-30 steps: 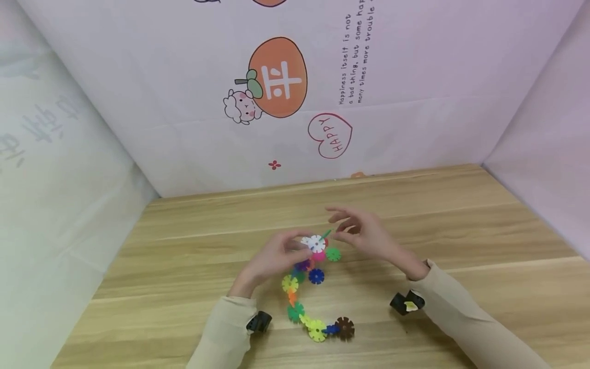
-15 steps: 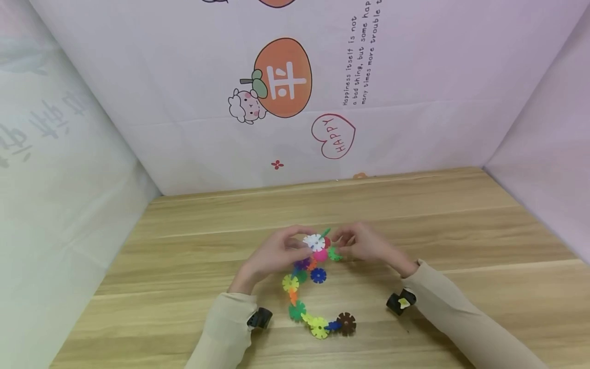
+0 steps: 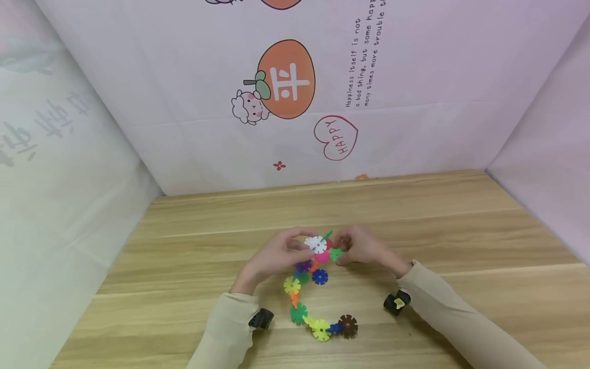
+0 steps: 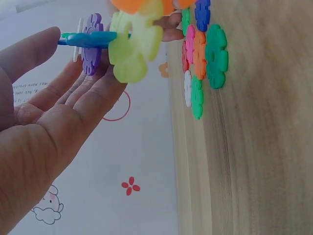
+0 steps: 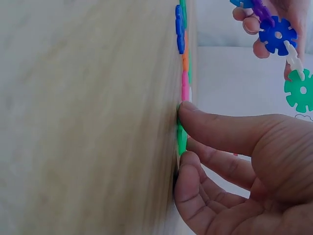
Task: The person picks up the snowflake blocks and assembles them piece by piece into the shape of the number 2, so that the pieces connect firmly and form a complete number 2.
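a chain of coloured snowflake discs lies on the wooden table, curling from a brown disc near the person up to a white disc at its far end. the left hand meets that far end from the left, fingertips curled in at the white disc; the left wrist view shows the fingers fairly straight behind lifted purple and yellow discs, so whether they truly grip cannot be told. the right hand closes in from the right, thumb and a finger pinching a green disc at the table surface.

on the wall behind, a red heart reads "happy", an orange fruit carries a white character, and sideways text begins "happiness itself is not a bad thing".

a second ago the right hand hovered spread and apart from the discs; now it has drawn in and its fingers have closed on the green one.
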